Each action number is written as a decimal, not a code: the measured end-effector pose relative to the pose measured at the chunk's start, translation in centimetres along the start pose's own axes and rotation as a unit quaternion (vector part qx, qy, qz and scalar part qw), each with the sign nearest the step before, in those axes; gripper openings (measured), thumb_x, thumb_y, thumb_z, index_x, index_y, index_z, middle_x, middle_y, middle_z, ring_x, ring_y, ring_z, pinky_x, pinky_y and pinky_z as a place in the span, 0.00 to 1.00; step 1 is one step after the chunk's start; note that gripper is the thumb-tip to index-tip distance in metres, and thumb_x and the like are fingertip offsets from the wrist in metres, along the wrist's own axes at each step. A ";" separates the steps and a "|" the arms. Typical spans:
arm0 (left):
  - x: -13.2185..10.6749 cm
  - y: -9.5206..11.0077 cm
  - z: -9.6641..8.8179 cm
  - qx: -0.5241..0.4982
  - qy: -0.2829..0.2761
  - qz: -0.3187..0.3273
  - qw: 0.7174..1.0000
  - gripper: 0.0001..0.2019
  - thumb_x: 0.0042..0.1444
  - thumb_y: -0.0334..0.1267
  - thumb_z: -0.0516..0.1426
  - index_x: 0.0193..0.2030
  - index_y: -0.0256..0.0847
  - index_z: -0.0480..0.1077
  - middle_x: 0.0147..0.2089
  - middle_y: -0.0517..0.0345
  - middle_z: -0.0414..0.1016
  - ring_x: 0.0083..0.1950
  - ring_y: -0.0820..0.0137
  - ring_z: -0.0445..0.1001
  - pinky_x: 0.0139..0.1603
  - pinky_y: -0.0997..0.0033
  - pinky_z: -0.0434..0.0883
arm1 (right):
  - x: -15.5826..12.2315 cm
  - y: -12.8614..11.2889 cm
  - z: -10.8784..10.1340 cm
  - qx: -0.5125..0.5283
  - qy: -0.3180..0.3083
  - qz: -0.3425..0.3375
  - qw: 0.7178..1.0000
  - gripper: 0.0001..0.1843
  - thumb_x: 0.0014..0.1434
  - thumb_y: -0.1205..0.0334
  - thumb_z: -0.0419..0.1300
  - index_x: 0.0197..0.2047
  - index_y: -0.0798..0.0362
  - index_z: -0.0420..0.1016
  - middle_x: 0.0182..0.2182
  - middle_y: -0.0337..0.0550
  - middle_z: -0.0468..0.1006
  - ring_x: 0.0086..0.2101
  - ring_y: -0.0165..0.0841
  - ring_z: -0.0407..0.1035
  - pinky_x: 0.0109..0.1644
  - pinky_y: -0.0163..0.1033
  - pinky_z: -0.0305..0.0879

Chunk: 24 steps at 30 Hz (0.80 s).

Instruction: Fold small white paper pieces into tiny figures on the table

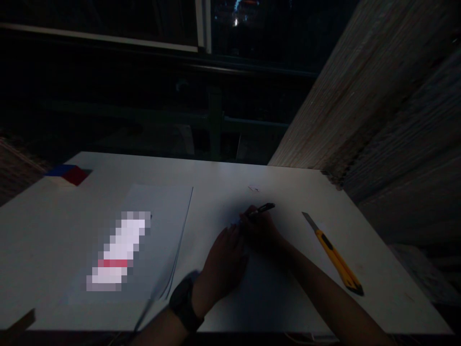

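Note:
My right hand [261, 233] is closed round a dark pen [262, 209], whose tip points toward the white table [223, 178]. My left hand [223, 266] lies flat beside it with the fingers stretched out, pressing on the table surface or a sheet there; a dark watch [184, 302] sits on that wrist. The scene is very dim, so what lies under the hands is hard to make out.
A yellow utility knife [336, 259] with its blade out lies to the right. A stack of white sheets [158, 226] with a blurred patch lies to the left. A red and blue object [70, 173] sits at the far left corner. Stacked boards [378, 105] rise on the right.

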State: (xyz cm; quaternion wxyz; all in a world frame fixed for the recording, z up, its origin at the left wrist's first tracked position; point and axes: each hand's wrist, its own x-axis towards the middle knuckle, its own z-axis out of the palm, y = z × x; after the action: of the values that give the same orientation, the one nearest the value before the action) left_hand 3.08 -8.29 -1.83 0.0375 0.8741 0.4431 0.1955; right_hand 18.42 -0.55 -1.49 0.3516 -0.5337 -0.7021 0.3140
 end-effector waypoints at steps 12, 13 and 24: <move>0.0 0.1 -0.1 -0.005 -0.002 -0.002 1.000 0.26 0.56 0.37 0.48 0.61 0.32 0.52 0.62 0.40 0.57 0.62 0.55 0.55 0.59 0.50 0.59 | 0.2 -0.4 -0.3 0.063 0.032 0.036 0.997 0.14 0.52 0.52 0.54 0.25 0.54 0.62 0.14 0.33 0.61 0.17 0.25 0.56 0.19 0.30 0.50; -0.1 0.1 -0.1 -0.006 -0.003 -0.002 1.000 0.26 0.56 0.37 0.48 0.62 0.32 0.51 0.62 0.40 0.57 0.63 0.55 0.55 0.59 0.51 0.59 | 0.3 -0.4 -0.3 0.070 0.036 0.043 0.996 0.14 0.52 0.51 0.54 0.25 0.54 0.62 0.14 0.33 0.61 0.17 0.25 0.56 0.19 0.30 0.50; 0.3 0.2 -0.4 -0.024 -0.009 0.003 1.000 0.23 0.55 0.36 0.49 0.58 0.33 0.57 0.60 0.40 0.59 0.62 0.56 0.56 0.60 0.50 0.57 | 1.7 -1.3 0.8 0.040 -0.006 -0.001 0.999 0.17 0.54 0.49 0.52 0.24 0.54 0.59 0.15 0.33 0.60 0.18 0.24 0.55 0.20 0.30 0.50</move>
State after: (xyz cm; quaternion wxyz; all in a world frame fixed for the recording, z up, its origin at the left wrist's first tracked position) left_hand 3.22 -8.22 -1.33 0.0617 0.8761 0.4350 0.1986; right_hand 16.81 0.71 -0.63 0.3683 -0.5169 -0.6916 0.3446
